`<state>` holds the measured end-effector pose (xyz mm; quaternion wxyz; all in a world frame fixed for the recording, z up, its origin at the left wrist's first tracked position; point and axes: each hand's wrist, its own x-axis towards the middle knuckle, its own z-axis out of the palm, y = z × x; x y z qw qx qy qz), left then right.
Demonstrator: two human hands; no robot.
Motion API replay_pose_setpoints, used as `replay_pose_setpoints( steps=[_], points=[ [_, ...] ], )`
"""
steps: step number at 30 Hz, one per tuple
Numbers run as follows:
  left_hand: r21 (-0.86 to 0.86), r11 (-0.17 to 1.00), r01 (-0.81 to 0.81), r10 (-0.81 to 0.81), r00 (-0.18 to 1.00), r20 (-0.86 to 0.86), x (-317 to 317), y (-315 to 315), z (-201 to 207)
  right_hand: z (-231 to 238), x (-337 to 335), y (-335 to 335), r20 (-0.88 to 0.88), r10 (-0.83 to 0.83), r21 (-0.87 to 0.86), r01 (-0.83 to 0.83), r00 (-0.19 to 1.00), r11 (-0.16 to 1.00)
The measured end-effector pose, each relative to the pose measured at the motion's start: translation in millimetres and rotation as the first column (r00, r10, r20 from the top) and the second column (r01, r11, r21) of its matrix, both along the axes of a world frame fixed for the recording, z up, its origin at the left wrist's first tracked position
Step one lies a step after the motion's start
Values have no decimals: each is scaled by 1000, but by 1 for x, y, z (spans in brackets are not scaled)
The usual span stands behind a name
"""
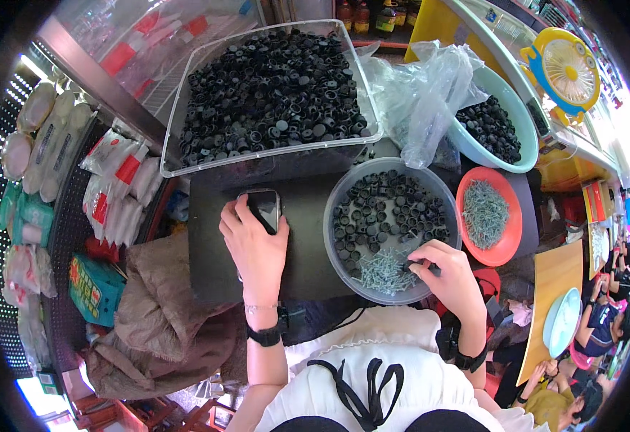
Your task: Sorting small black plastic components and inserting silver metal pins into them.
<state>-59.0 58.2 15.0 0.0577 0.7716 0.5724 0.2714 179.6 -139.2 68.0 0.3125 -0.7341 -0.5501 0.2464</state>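
My left hand lies over a dark smartphone on the black tabletop, its fingers and thumb at the phone's edges. The palm hides part of the phone. My right hand is closed in a pinch over the near right of a round grey basin. A small black piece, apparently a cap, shows at its fingertips, partly hidden. Loose black caps spread over the far part of the basin, while a pile of silvery screws lies in its near part, just left of my fingertips.
Behind the basin stands a large clear bin heaped with black caps. Crumpled plastic bags, a pale blue bowl of black parts and a red-orange bowl of screws crowd the right. Brown sacking hangs left; people sit far right.
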Motion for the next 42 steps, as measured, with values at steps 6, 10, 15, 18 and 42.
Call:
replay_pose_setpoints(
  steps=[6,10,15,18,42],
  points=[
    [-83,993,-87,88,996,11,8,5,-5,-10,-3,3,68,16,-11,-15,998,1000],
    [-94,989,-113,111,994,-24,9,3,-6,-12,-2,2,102,-50,-20,52,994,998],
    [-103,990,-99,95,995,-39,10,0,-10,-21,-3,2,120,-75,16,73,990,997],
    [-93,992,-89,85,995,-51,11,-1,-10,-26,-5,6,177,-73,68,61,982,996],
    [-20,807,590,-584,803,123,74,-20,37,-39,-8,13,265,-34,188,-17,964,982]
  ],
)
